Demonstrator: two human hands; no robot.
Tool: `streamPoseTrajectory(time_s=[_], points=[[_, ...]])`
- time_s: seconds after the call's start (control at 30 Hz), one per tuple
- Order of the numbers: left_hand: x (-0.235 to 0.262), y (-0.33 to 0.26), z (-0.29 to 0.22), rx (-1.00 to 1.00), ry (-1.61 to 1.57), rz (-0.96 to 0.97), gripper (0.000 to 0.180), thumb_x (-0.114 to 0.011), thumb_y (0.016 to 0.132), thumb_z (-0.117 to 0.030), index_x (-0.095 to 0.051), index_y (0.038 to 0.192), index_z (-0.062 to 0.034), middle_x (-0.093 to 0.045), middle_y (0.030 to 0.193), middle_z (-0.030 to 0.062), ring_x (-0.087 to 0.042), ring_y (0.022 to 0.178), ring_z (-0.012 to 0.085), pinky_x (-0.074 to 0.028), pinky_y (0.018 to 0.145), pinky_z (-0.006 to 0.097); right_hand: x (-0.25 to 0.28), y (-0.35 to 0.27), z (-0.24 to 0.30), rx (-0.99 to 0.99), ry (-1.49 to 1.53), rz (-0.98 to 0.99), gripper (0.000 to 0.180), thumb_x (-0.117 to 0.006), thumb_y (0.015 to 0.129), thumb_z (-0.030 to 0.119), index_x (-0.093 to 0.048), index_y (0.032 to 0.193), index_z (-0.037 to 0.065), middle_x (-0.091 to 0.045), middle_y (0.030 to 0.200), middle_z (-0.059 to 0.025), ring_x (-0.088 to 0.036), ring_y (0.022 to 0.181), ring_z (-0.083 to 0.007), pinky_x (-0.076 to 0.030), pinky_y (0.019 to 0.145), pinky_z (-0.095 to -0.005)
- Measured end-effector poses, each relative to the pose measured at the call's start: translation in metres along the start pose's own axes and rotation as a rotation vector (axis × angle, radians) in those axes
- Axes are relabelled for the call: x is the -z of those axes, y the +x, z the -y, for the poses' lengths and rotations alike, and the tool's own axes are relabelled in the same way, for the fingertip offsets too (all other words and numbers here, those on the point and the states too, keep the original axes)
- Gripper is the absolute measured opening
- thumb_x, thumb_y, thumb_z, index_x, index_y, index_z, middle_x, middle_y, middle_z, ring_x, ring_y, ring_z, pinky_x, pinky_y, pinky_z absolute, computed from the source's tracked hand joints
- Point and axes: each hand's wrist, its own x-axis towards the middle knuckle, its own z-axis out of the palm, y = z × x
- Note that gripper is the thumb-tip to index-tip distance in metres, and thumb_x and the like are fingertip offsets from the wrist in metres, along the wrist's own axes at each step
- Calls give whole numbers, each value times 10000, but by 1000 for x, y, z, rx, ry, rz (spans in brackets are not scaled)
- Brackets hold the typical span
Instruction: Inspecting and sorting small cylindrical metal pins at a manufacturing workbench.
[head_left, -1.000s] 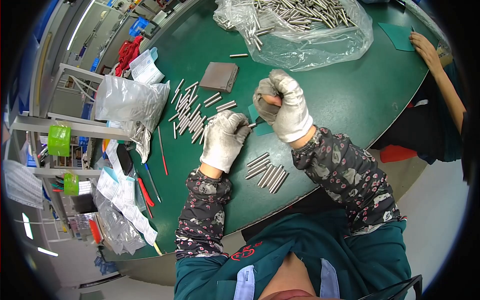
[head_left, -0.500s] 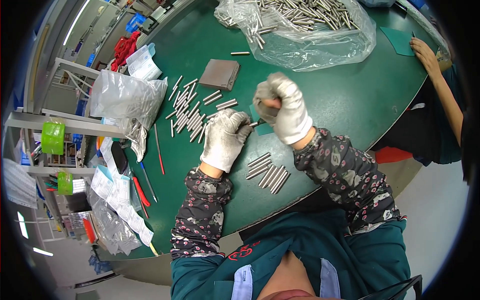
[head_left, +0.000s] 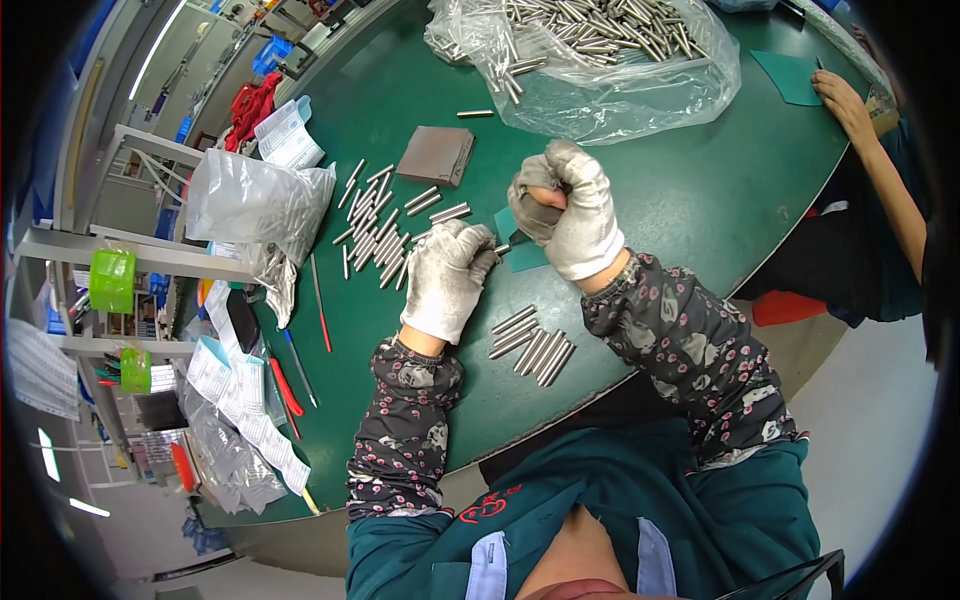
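My left hand (head_left: 446, 281), in a white glove, is closed with thumb and fingers pinched on a metal pin; only the pin's end (head_left: 502, 249) sticks out to the right. My right hand (head_left: 572, 213), also gloved, is curled into a fist just right of it. Something small and dark (head_left: 517, 238) shows below the right fingers, close to the pin's end; its kind is hidden. Beneath lies a small green sheet (head_left: 527, 258). Many loose pins (head_left: 376, 232) lie left of and beyond my left hand. A short row of pins (head_left: 542, 352) rests nearer to me.
A grey-brown block (head_left: 436, 155) sits beyond the loose pins. Farther back, a clear plastic bag (head_left: 600, 115) holds a heap of pins. Pliers with red handles (head_left: 285, 386), papers and another bag (head_left: 260, 200) are on the left. A co-worker's hand (head_left: 843, 103) touches a green sheet (head_left: 787, 78).
The whole view has shifted slightly. My right fist has turned a little beside the pin's end; my left hand keeps its pinch in the same place.
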Motion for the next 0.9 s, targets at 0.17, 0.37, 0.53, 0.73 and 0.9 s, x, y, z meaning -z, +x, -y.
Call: streamPoseTrajectory(time_s=[0.17, 0.37, 0.53, 0.73, 0.9], points=[[1, 0, 1, 8, -11, 4, 161, -654, 664, -80, -602, 816, -70, -559, 723, 85, -559, 715, 271, -446, 634, 367, -2, 1, -1, 5, -1, -5, 431, -371, 865, 369, -257, 525, 130, -211, 478, 26, -198, 415, -94, -159, 408, -252], [1, 0, 0, 1, -15, 20, 160, -650, 663, -71, -601, 816, -73, -559, 720, 80, -556, 710, 271, -446, 629, 369, -3, 0, 0, -5, 0, -9, 430, -372, 863, 372, -257, 523, 133, -206, 475, 26, -197, 411, -95, -158, 405, -253], [2, 0, 0, -13, 1, 41, 222, -659, 661, 9, -582, 864, -37, -571, 767, 91, -564, 732, 270, -450, 662, 342, -2, 0, -1, 14, -6, -28, 427, -373, 860, 373, -259, 525, 135, -210, 477, 25, -197, 412, -96, -164, 406, -254], [3, 2, 1, 26, -77, 84, 198, -650, 656, 22, -576, 834, -23, -569, 740, 103, -566, 709, 275, -452, 642, 340, -3, 1, -6, 33, -5, 56, 424, -379, 860, 381, -269, 539, 126, -256, 503, 18, -214, 415, -94, -176, 407, -252], [2, 3, 3, 16, -62, 69, 136, -630, 676, -65, -594, 807, -74, -559, 724, 78, -559, 706, 271, -449, 623, 360, 0, 2, -10, 72, -298, 50, 442, -386, 856, 412, -264, 535, 134, -242, 496, 29, -232, 410, -82, -172, 402, -239]])
